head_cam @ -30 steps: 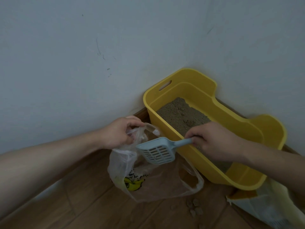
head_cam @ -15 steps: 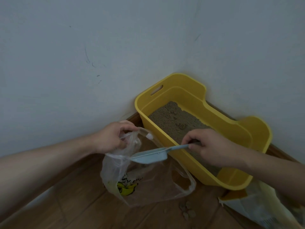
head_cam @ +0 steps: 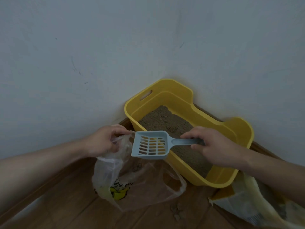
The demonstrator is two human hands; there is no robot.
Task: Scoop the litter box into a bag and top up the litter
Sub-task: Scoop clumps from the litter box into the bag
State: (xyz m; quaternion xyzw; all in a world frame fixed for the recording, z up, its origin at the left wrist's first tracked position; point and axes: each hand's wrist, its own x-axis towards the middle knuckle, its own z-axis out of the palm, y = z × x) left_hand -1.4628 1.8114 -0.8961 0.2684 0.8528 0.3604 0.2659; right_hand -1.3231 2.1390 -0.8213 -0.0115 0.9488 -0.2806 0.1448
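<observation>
A yellow litter box [head_cam: 221, 128] sits in the room's corner with grey-brown litter [head_cam: 165, 121] inside. My right hand [head_cam: 212, 146] grips the handle of a pale blue slotted scoop [head_cam: 151, 144], held face up and empty over the box's near rim. My left hand [head_cam: 104, 142] pinches the top edge of a clear plastic bag [head_cam: 132, 177] with a yellow print, holding it open on the floor just left of the box. A few clumps lie inside the bag.
A pale yellow litter sack [head_cam: 247, 202] lies on the wooden floor [head_cam: 66, 204] at the lower right, partly under my right forearm. A few loose clumps [head_cam: 176, 210] lie on the floor before the bag. White walls close in behind and to the left.
The scoop has turned from tipped over the bag to face up and level, shifted right toward the box rim. My left hand keeps its hold on the bag.
</observation>
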